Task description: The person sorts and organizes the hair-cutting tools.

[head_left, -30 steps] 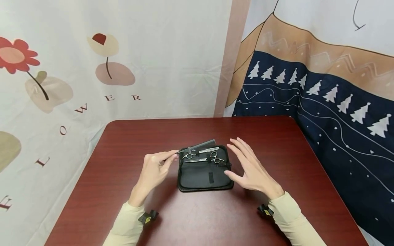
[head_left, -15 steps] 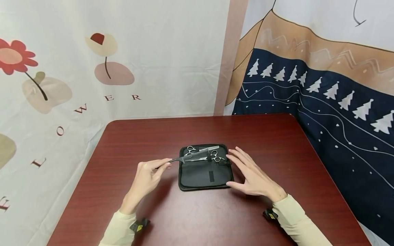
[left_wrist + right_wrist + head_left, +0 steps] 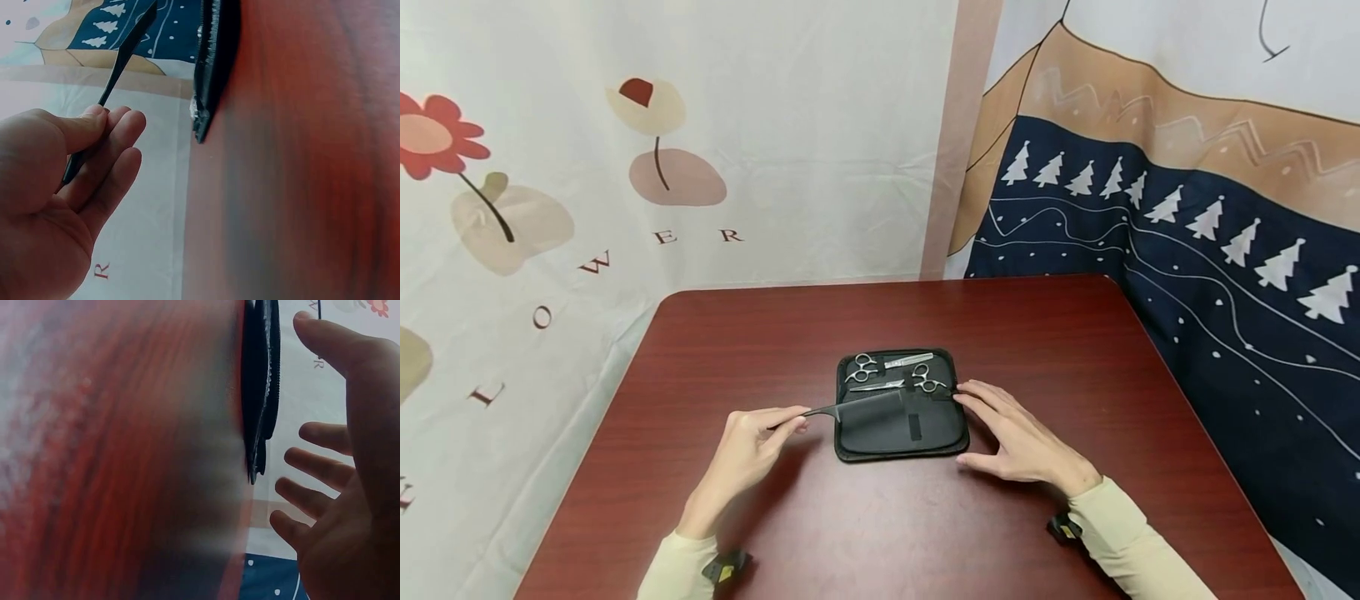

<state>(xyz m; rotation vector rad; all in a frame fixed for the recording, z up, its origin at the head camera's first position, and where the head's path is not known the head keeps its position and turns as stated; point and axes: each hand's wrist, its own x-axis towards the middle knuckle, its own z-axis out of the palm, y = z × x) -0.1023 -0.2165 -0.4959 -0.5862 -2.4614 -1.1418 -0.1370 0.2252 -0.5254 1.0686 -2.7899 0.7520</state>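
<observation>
Tabletop (image 3: 880, 517), glossy red-brown, beneath the black case (image 3: 883, 440), patterned cloths (image 3: 820, 142) behind.

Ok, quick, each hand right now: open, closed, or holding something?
Left hand: closed, pinching the comb by its handle.
Right hand: open, holding nothing, beside the case.

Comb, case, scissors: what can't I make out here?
Comb, far end: left wrist view, cut by top edge.
Comb teeth: head view, too fine.
Scissors, middles: head view, hidden by dark bands.
Case, far end: right wrist view, cut by top edge.
</observation>
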